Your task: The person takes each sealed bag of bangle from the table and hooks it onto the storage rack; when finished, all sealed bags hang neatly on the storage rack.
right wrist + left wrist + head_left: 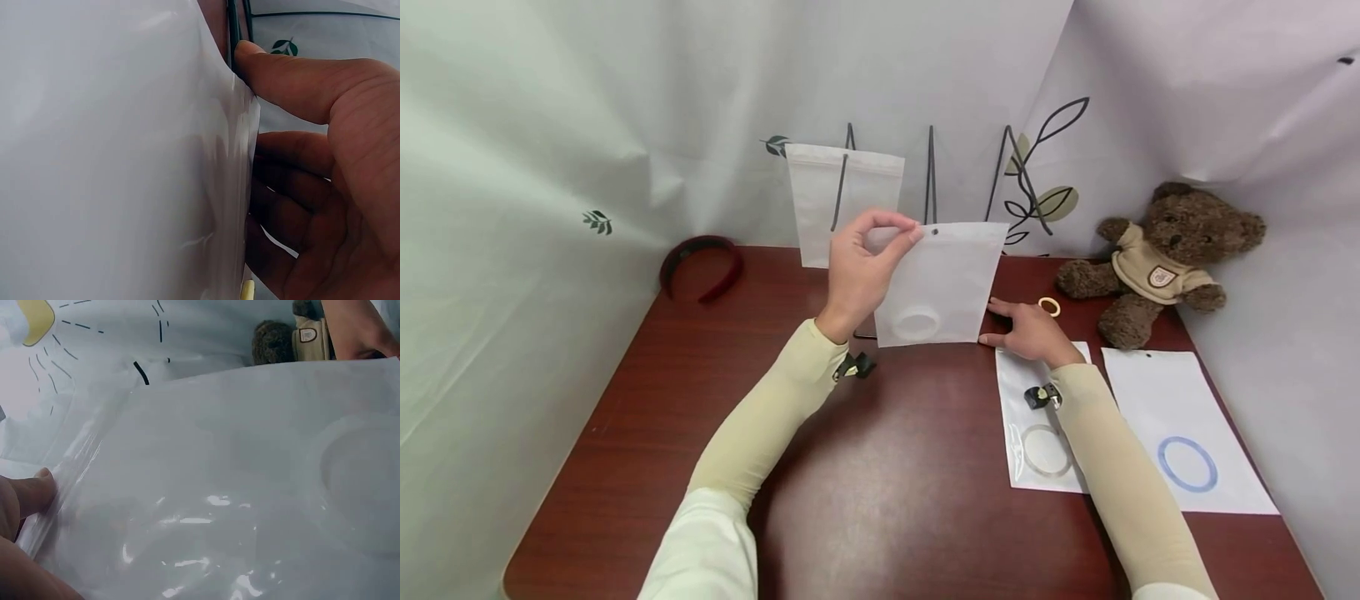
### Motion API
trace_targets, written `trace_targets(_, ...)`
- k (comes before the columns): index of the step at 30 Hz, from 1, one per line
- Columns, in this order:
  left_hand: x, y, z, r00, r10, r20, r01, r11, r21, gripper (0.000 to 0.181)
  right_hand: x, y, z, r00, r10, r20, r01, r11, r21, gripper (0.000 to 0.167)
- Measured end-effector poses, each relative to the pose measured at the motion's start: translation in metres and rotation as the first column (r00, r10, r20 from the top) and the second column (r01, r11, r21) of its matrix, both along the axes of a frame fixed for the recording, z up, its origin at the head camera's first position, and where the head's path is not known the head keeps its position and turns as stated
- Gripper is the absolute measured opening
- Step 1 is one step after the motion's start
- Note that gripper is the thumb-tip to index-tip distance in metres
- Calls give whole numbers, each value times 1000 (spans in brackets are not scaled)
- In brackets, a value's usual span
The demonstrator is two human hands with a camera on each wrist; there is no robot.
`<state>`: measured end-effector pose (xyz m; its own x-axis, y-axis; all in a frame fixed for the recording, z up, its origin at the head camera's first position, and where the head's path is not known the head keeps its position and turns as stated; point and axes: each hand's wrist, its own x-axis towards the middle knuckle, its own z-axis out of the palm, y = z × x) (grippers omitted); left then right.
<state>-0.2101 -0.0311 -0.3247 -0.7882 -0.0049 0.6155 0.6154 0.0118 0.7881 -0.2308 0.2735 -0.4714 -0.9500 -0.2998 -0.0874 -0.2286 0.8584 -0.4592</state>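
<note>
My left hand (859, 271) pinches the top edge of a white zip bag (951, 275) beside its hang hole. A pale ring (916, 322) shows through the lower part of this bag, which hangs upright in front of the black wire rack (931, 171). At the bag's lower right edge is my right hand (1030, 331); its thumb (250, 49) lies against a dark rod in the right wrist view. The other fingertips go behind the bag, so their hold is hidden. Another white bag (846, 196) hangs on the rack's left hook.
Two flat bags lie at right: one with a clear ring (1047, 427) under my right forearm, one with a blue ring (1167, 467). A yellow ring (1049, 302) lies near a teddy bear (1157, 258). A dark red headband (730, 243) sits at back left.
</note>
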Motion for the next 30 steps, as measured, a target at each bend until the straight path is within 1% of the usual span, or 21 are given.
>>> trace_targets(4, -9, 2, -2, 1000, -10, -2, 10, 1000, 14, 14, 0, 0, 2, 1000, 1, 3, -1, 1000, 3, 78)
trace_targets(6, -13, 3, -3, 1000, -10, 4, 10, 1000, 8, 13, 1, 0, 3, 1000, 1, 6, -1, 1000, 3, 78)
trace_targets(12, -28, 5, -7, 1000, 20, 24, -19, 1000, -11, 14, 2, -1, 3, 1000, -6, 30, 6, 1000, 5, 78)
trace_targets(16, -39, 7, -8, 999, 39, 26, -39, 999, -15, 15, 2, -1, 3, 999, -11, 32, 11, 1000, -1, 77)
trace_targets(20, -52, 11, -8, 999, 47, 25, -47, 999, -14, 15, 2, -2, 3, 999, -14, 29, 14, 1000, -3, 76)
trace_targets(26, -74, 15, -9, 995, 95, 16, -95, 995, -1, 14, 3, -3, 3, 999, -12, 39, 12, 1000, -1, 78)
trace_targets(29, -84, 16, -8, 995, 98, 11, -99, 995, 19, 14, 2, -4, 3, 999, -13, 39, 13, 1000, 3, 78)
trace_targets(30, -87, 17, -8, 995, 100, 21, -100, 995, 25, 14, 2, -4, 3, 999, -14, 40, 14, 1000, 3, 78)
